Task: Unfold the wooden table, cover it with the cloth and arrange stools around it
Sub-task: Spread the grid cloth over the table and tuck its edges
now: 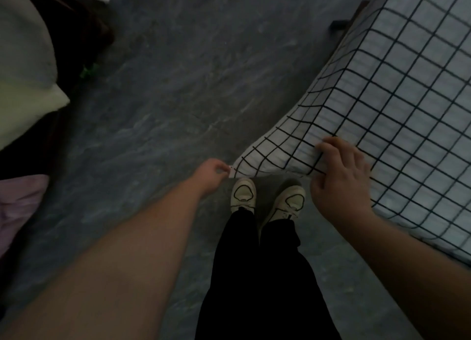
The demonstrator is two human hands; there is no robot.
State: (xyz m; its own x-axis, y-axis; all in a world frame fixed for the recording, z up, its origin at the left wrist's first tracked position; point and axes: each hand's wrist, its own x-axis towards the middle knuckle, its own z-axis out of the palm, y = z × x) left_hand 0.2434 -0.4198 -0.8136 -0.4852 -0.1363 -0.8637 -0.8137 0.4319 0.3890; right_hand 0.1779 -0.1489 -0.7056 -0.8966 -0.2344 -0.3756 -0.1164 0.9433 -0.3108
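We hold the checked cloth (pixel 382 97) at its near corner.
Left grip (pixel 212 173) pinches the corner tip; right grip (pixel 341 179) clutches the edge beside it, the rest spreading rightward.

You see dim, flat, grey-blue light. The checked cloth (pixel 397 90) at right is brightest, the far-left corner sinks near black, and the cloth's grid lines bow from wide-angle distortion.
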